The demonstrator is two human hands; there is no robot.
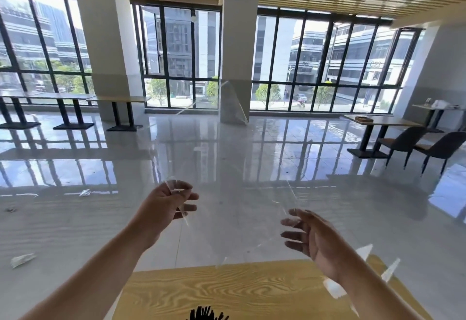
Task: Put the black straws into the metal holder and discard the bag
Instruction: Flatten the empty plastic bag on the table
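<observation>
Your left hand (167,202) pinches the clear bag (234,221) at centre frame. Your right hand (311,240) is half open, fingers touching the bag; grip unclear. Straws (206,314) stand at the bottom edge.

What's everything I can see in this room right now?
Clear plastic bag: one, transparent, stretched between the hands.
Black straws: a bunch, tips at the bottom edge.
Wooden table: one, yellow grain, nearest.
Chairs: two, dark, at right.
Long tables: pale tops, by the left windows.
Scraps: whitish, on the glossy floor.
Left hand: pinching the bag.
Right hand: fingers spread on the bag.
</observation>
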